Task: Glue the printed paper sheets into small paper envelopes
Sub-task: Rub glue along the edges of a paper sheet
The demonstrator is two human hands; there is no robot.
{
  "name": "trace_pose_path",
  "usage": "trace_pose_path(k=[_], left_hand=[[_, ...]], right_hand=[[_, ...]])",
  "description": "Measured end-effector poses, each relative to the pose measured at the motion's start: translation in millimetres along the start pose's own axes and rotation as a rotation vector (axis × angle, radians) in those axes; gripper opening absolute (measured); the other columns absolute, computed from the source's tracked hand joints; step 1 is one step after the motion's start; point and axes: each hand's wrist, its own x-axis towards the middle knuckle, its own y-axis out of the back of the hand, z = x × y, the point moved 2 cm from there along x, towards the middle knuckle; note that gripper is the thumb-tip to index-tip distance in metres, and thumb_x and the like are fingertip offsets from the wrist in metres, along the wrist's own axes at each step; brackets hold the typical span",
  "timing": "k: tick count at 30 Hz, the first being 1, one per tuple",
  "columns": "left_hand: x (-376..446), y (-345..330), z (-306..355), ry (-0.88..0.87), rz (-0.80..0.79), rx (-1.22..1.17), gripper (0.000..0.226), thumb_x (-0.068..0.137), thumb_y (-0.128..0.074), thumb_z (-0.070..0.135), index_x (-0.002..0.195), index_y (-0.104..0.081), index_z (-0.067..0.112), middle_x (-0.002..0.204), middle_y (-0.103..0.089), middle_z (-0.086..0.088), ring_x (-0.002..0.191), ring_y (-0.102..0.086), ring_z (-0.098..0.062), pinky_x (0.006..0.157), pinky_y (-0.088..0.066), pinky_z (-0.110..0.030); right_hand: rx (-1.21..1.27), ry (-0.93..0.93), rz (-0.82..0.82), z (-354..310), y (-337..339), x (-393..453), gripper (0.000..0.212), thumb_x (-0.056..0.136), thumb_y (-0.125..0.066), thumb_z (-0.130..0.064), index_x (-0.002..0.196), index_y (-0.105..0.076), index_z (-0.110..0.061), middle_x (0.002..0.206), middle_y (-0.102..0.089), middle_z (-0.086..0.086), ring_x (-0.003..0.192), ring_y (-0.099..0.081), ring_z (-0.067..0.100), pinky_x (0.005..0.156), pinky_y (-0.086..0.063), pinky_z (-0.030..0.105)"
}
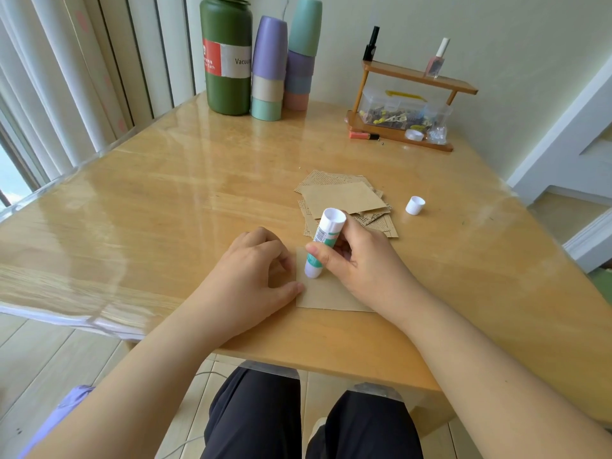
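Note:
A brown paper sheet (326, 294) lies blank side up near the front edge of the wooden table (165, 207). My right hand (361, 260) grips a white and green glue stick (323, 241), tip down on the sheet's left part. My left hand (255, 263) rests on the table with its thumb on the sheet's left edge; its fingers are curled and hold nothing. Just behind, a loose pile of printed brown sheets (344, 198) lies fanned out. The glue stick's white cap (415, 205) stands to the right of the pile.
At the back stand a green vacuum bottle (227, 58) and two stacks of pastel cups (284, 64). A small wooden shelf (410, 104) at the back right holds a clear box of clips, nail polish bottles and small items. Blinds run along the left.

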Motion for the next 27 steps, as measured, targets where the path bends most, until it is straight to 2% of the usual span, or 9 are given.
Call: trace_pose_path(k=[7, 12, 18, 22, 25, 27], left_hand=[[0.3, -0.7, -0.8, -0.008, 0.018, -0.004, 0.018, 0.074, -0.072, 0.036, 0.083, -0.062, 0.024, 0.095, -0.046, 0.012, 0.090, -0.038, -0.007, 0.078, -0.030, -0.005], [0.0, -0.7, -0.8, -0.023, 0.033, 0.000, 0.019, 0.073, -0.073, 0.036, 0.081, -0.061, 0.025, 0.093, -0.046, 0.013, 0.089, -0.037, -0.007, 0.078, -0.028, -0.004], [-0.2, -0.7, -1.0, -0.022, 0.034, 0.003, 0.018, 0.073, -0.073, 0.037, 0.081, -0.060, 0.027, 0.093, -0.046, 0.013, 0.089, -0.036, -0.006, 0.077, -0.027, -0.003], [0.0, 0.0, -0.1, -0.020, 0.027, -0.002, 0.017, 0.074, -0.072, 0.036, 0.081, -0.060, 0.027, 0.094, -0.046, 0.013, 0.090, -0.038, -0.006, 0.078, -0.029, -0.004], [-0.2, 0.4, -0.5, -0.017, 0.027, -0.006, 0.015, 0.074, -0.072, 0.034, 0.082, -0.062, 0.025, 0.094, -0.047, 0.013, 0.091, -0.040, -0.007, 0.078, -0.030, -0.005], [-0.4, 0.5, -0.7, -0.016, 0.032, -0.001, 0.015, 0.074, -0.072, 0.032, 0.083, -0.064, 0.022, 0.094, -0.048, 0.012, 0.091, -0.041, -0.008, 0.079, -0.031, -0.006]], right_hand=[[0.027, -0.042, -0.003, 5.7, -4.0, 20.1, 0.028, 0.090, -0.061, -0.031, 0.074, -0.037, -0.032, 0.059, -0.043, -0.014, 0.057, -0.045, -0.002, 0.056, -0.034, 0.011], [0.013, -0.049, 0.002, 8.6, -6.9, 28.7, 0.023, 0.090, -0.061, -0.031, 0.081, -0.045, -0.017, 0.060, -0.044, -0.013, 0.058, -0.045, -0.004, 0.056, -0.034, 0.011], [0.012, -0.058, 0.011, 6.9, -6.7, 27.6, 0.020, 0.090, -0.060, -0.032, 0.082, -0.046, -0.021, 0.059, -0.046, -0.016, 0.059, -0.047, -0.004, 0.056, -0.035, 0.010], [0.010, -0.046, 0.025, 4.9, -5.6, 20.3, 0.025, 0.090, -0.060, -0.032, 0.075, -0.040, -0.033, 0.057, -0.045, -0.015, 0.058, -0.047, -0.002, 0.056, -0.035, 0.011], [-0.002, -0.040, -0.008, 0.5, -5.7, 13.4, 0.021, 0.089, -0.061, -0.032, 0.078, -0.045, -0.024, 0.054, -0.045, -0.013, 0.058, -0.046, -0.001, 0.056, -0.035, 0.011], [0.004, -0.034, -0.031, -3.5, -5.9, 9.3, 0.023, 0.089, -0.061, -0.031, 0.075, -0.043, -0.026, 0.055, -0.052, -0.019, 0.058, -0.046, -0.003, 0.055, -0.034, 0.009]])
